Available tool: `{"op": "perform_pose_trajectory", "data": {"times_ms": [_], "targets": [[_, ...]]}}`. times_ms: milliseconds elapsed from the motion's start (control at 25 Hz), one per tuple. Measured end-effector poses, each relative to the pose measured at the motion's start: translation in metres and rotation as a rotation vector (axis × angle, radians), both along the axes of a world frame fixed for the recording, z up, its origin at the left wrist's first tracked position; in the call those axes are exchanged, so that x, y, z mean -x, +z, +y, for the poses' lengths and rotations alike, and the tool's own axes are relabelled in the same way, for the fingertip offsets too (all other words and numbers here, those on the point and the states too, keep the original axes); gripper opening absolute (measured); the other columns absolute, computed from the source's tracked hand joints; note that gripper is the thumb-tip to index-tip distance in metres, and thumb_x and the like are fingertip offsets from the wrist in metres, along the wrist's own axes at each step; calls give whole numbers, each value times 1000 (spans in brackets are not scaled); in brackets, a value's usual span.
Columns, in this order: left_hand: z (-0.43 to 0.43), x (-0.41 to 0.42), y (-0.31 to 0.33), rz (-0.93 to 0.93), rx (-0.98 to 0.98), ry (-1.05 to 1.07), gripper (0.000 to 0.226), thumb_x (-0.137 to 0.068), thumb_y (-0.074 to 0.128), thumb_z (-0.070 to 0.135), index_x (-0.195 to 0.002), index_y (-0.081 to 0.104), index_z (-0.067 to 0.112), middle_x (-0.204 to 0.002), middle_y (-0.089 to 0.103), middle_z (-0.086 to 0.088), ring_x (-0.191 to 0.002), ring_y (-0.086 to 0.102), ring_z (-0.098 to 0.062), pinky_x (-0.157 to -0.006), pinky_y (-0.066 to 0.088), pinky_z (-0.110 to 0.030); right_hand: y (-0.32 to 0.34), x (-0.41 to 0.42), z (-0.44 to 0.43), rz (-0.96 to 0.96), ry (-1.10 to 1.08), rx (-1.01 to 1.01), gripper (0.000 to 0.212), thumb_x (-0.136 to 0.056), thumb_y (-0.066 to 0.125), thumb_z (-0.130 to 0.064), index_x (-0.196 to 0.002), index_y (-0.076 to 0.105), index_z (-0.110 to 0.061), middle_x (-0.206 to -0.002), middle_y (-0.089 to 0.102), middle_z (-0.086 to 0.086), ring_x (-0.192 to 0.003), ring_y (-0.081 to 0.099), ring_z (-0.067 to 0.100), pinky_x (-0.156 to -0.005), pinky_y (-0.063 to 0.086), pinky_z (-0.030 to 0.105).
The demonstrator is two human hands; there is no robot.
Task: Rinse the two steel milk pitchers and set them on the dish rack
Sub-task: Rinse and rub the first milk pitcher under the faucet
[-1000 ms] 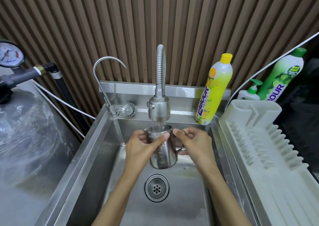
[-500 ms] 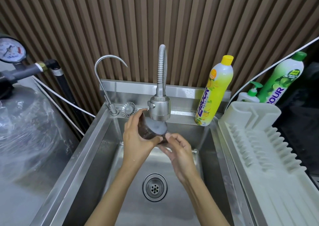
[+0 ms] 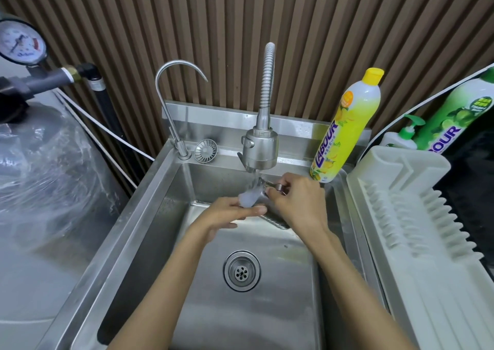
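One steel milk pitcher [image 3: 276, 220] lies tilted on its side over the sink, right under the running faucet head [image 3: 260, 149]. Water splashes on its upper end, which is blurred. My right hand [image 3: 299, 202] pinches the pitcher's handle from the right. From the left, my left hand [image 3: 227, 212] grips its body, thumb laid across the front. Both hands hide much of the pitcher. I see no second pitcher. The white plastic dish rack [image 3: 401, 216] stands to the right of the sink with no pitcher on it.
The steel sink [image 3: 149, 216] has a drain [image 3: 242, 270] below my hands. A thin curved tap [image 3: 171, 103] and a loose strainer [image 3: 205, 150] sit at the back left. A yellow detergent bottle [image 3: 344, 133], a pump bottle [image 3: 401, 138] and a green bottle [image 3: 459, 114] stand at the back right.
The pitcher went from upright under the stream to raised bottom toward me, and now lies tilted lower to the right. My right hand moved up right onto its handle.
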State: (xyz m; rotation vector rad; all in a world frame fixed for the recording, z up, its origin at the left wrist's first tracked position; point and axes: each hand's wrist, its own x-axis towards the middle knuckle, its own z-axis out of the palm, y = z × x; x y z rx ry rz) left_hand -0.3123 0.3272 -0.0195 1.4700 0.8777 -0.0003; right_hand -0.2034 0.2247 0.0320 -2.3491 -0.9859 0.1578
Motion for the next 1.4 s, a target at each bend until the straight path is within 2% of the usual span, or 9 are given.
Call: {"op": "perform_pose_trajectory", "data": {"times_ms": [320, 400, 560, 680, 840, 960, 1120, 1240, 1400], "targets": [[12, -56, -33, 75, -19, 140, 45, -71, 73, 13, -112, 58, 3, -99, 58, -6, -96, 52, -20, -81, 42, -30, -15, -9, 36, -344, 157, 254, 23, -84, 48, 1, -102, 61, 1, -107, 66, 21, -103, 59, 37, -78, 47, 39], [12, -57, -36, 86, -74, 127, 48, -71, 72, 14, -114, 56, 5, -105, 59, -9, -98, 52, -21, -84, 43, -30, -15, -11, 39, -408, 217, 176, 18, -73, 58, 7, -90, 65, 5, -99, 68, 22, -99, 60, 35, -78, 49, 37], [9, -49, -39, 110, -65, 129, 68, -68, 75, 18, -128, 45, 7, -131, 53, -15, -114, 51, -25, -95, 46, -35, -23, -14, 36, -653, 285, 24, 33, -22, 84, 5, -46, 63, -5, -53, 66, 9, -59, 67, 24, -48, 54, 27], [1, -36, -37, 57, 70, 162, 78, -72, 75, 14, -137, 34, 7, -138, 45, -10, -122, 49, -24, -99, 43, -32, -34, -25, 35, -347, 260, -115, 13, -60, 71, 6, -67, 65, -2, -77, 67, 17, -72, 64, 31, -52, 49, 33], [-13, -24, -22, -147, 217, 251, 34, -76, 68, 1, -106, 56, 11, -105, 62, -3, -99, 58, -15, -104, 41, -35, -47, -34, 18, 343, 56, -381, 16, -77, 67, -7, -67, 60, -19, -97, 73, 5, -70, 62, 10, -72, 50, 23], [-19, -23, -15, -209, -100, 352, 45, -68, 75, 5, -108, 57, 14, -100, 63, 1, -95, 57, -15, -82, 44, -24, -56, -16, 2, 878, 10, -680, 25, -80, 63, 0, -60, 53, -12, -112, 69, 10, -90, 67, 8, -85, 53, 21], [-27, -14, 2, -344, -621, 395, 90, -62, 80, 9, -139, 35, 23, -132, 50, 7, -121, 48, -10, -103, 38, -26, -64, 4, -3, 1390, 39, -915, 32, -87, 52, 0, -57, 52, -12, -104, 64, 10, -91, 63, 22, -83, 55, 29], [-26, -5, 15, -266, -769, 306, 91, -63, 81, 22, -141, 34, 19, -135, 47, 2, -126, 44, -15, -106, 37, -29, -58, 10, -8, 1394, -5, -822, 20, -87, 55, -8, -67, 55, -8, -84, 65, 13, -83, 64, 25, -79, 58, 35], [-36, -5, 15, -31, -798, 384, 65, -62, 71, 59, -116, 58, 25, -102, 64, 0, -98, 60, -18, -84, 49, -30, -34, 2, -16, 1086, -188, -583, 12, -83, 64, -17, -77, 62, -7, -76, 68, 12, -70, 69, 25, -53, 59, 30]]}}
